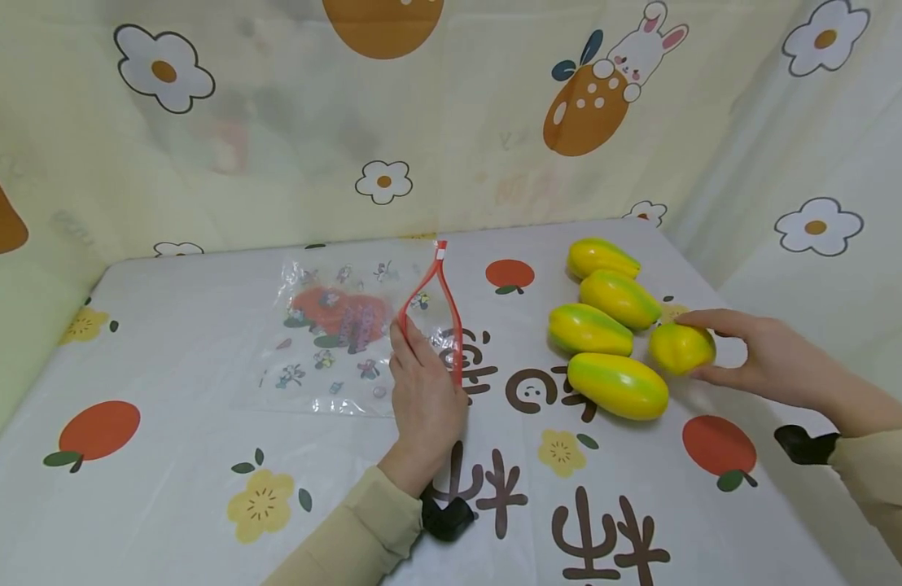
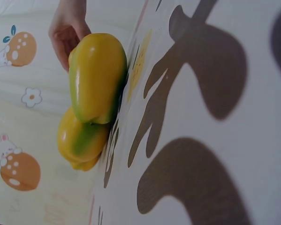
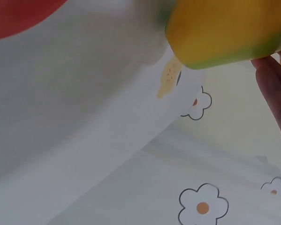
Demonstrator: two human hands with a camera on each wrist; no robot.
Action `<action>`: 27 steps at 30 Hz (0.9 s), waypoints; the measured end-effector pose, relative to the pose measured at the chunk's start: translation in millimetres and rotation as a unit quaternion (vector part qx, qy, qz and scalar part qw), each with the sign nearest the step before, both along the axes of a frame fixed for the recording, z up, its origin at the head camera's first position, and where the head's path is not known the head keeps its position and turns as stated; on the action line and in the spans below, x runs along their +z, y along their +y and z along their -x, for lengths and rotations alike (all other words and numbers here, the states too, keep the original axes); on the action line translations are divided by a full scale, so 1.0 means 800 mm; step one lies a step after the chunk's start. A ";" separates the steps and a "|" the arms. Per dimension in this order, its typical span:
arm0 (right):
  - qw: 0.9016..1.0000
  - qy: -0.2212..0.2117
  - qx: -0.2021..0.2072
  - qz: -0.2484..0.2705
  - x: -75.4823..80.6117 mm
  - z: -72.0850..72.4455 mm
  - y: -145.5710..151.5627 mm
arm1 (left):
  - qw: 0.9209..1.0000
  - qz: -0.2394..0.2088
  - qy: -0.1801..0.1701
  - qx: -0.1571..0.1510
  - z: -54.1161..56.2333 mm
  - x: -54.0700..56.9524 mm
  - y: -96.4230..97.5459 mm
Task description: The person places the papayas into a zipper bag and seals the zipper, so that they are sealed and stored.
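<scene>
While the right hand pinches a yellow-green fruit between thumb and fingers, spread just as far as its girth, that fruit sits at the right edge of the group, a blunt end toward the head camera, so its long axis looks foreshortened; whether it is off the table is unclear. Four other fruits lie in a loose column just beside it, their long axes running roughly left to right, the right ends tipped slightly nearer the person. All are plump, elongated and tapered, with smooth, glossy skins. The left hand has its fingers extended at the bag's red zip strip; I cannot tell whether it pinches the edge. The clear plastic bag lies flat, thin and crinkled, printed with small figures, its parted mouth facing right toward the fruit and its white-and-red slider at the far end. Beneath spreads a smooth, printed tablecloth.
</scene>
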State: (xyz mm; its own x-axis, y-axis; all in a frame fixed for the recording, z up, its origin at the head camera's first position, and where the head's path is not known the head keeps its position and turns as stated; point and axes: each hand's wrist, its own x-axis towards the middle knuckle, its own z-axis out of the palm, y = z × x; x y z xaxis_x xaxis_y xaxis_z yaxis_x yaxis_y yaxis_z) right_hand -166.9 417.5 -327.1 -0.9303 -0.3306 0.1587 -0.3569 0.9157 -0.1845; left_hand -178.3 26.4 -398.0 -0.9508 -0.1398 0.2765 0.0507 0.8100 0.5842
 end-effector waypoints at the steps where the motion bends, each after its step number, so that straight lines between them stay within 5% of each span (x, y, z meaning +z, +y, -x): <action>1: 1.000 0.000 -0.009 0.007 0.002 0.000 0.002 | 1.000 0.000 -0.002 0.000 0.000 0.000 0.000; 7: 0.988 -0.033 -0.074 0.129 0.019 0.001 0.013 | 1.000 -0.001 -0.015 0.000 0.001 0.001 0.000; 16: 0.953 -0.066 -0.085 0.283 0.046 0.016 -0.007 | 1.000 0.004 -0.005 0.005 0.002 0.000 -0.001; 19: 0.923 -0.098 -0.061 0.367 0.049 0.026 -0.022 | 1.000 -0.002 -0.004 0.005 0.003 -0.001 0.001; 23: 0.840 -0.167 0.007 0.516 0.051 0.043 -0.057 | 1.000 -0.004 -0.009 0.001 0.003 0.000 0.002; 24: 0.827 -0.184 0.014 0.530 0.053 0.048 -0.069 | 1.000 -0.002 -0.011 0.001 0.003 0.000 0.002; 26: 0.809 -0.215 0.018 0.547 0.056 0.056 -0.095 | 1.000 0.001 -0.012 0.002 0.002 0.000 0.001; 27: 0.812 -0.229 0.010 0.537 0.058 0.060 -0.109 | 1.000 0.003 -0.013 0.003 0.002 0.000 0.000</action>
State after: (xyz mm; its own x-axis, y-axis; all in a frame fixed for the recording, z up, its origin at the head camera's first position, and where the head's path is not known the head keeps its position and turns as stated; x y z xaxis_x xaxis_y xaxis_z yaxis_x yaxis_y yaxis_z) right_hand -214.8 330.4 -280.9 -0.9693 -0.2457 0.0047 -0.0386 0.1333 -0.9903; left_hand -180.2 26.7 -397.7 -0.9568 -0.1441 0.2524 0.0306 0.8135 0.5807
